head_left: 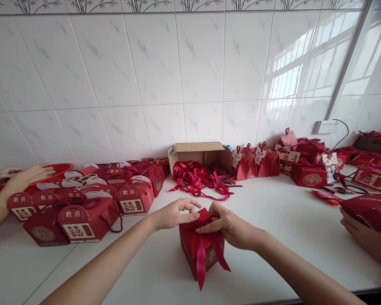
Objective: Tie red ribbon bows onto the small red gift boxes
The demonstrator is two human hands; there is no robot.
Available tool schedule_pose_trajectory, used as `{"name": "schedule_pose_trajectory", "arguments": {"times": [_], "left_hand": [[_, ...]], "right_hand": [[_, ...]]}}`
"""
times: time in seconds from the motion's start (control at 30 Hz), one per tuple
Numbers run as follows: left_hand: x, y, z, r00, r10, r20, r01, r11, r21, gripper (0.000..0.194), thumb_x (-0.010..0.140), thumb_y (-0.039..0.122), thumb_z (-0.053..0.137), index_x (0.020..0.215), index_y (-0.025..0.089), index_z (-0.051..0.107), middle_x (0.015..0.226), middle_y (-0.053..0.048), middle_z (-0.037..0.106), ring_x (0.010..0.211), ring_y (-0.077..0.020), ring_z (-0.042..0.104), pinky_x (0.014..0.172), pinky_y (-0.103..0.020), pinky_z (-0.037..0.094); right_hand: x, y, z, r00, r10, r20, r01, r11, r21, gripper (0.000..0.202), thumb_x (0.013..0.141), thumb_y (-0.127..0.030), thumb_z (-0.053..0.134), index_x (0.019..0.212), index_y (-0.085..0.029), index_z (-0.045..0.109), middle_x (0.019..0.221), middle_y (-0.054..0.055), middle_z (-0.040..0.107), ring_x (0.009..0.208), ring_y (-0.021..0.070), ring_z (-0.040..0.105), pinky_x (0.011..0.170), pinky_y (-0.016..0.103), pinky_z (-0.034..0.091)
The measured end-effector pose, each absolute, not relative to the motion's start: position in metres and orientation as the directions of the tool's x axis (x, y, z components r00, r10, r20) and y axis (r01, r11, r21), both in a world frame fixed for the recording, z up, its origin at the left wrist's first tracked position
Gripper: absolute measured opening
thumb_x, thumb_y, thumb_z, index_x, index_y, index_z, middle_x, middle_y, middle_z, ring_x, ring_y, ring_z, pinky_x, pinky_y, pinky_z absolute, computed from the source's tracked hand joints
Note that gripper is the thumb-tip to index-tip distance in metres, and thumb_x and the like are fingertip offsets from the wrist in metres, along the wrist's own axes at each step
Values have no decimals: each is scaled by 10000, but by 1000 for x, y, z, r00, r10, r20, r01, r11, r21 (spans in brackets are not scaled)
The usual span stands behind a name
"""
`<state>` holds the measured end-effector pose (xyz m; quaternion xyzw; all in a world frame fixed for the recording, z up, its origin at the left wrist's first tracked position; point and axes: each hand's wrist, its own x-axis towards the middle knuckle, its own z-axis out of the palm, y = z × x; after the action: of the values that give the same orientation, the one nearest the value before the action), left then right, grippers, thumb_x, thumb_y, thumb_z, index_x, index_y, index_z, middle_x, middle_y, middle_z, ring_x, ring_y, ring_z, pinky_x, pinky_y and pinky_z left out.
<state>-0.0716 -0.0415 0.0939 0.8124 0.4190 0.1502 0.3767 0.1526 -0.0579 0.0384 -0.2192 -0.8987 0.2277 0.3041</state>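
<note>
A small red gift box [188, 250] stands on the white table in front of me. A dark red satin ribbon [201, 260] is at its top, and its two loose ends hang down the near faces. My right hand [231, 224] is closed on the ribbon at the top right of the box, its thumb and fingers pinched there. At the top left edge is my left hand [178, 214], with thumb and forefinger apart and nothing visible between them. The fingers partly hide the top of the box.
A cardboard carton [198, 148] spills loose red ribbons [198, 176] at the back. Many red gift boxes [85, 220] stand left; more boxes [309, 176] are at the right. Another person's hands [30, 176] are by a red basin [62, 169]; a hand [365, 237] holds a red package [373, 209].
</note>
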Motion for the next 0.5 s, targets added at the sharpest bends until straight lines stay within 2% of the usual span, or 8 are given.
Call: {"name": "schedule_pose_trajectory", "arguments": {"times": [0.17, 0.27, 0.5], "left_hand": [[-72, -43, 89, 527, 847, 71, 556, -407, 725, 298, 775, 458, 563, 634, 196, 566, 1118, -37, 594, 1122, -225, 467, 993, -325, 319], [-65, -51, 88, 501, 859, 103, 555, -411, 723, 316, 822, 454, 493, 654, 190, 535, 1010, -44, 604, 1044, -205, 492, 945, -302, 362], [-48, -67, 82, 418, 895, 155, 514, -374, 772, 231, 778, 405, 573, 734, 180, 606, 867, -20, 609, 858, -176, 547, 802, -272, 429]], "right_hand": [[154, -69, 53, -725, 514, 458, 252, 817, -518, 409, 889, -124, 437, 1148, -369, 637, 952, 83, 463, 848, 166, 560, 758, 259, 527], [155, -69, 52, -720, 528, 451, 279, 814, -509, 432, 897, -113, 400, 1139, -378, 641, 933, 78, 459, 794, 152, 546, 727, 274, 528], [154, -57, 38, -706, 497, 504, 235, 837, -495, 385, 896, -102, 418, 1061, -325, 684, 857, 29, 376, 802, 128, 460, 711, 281, 488]]}}
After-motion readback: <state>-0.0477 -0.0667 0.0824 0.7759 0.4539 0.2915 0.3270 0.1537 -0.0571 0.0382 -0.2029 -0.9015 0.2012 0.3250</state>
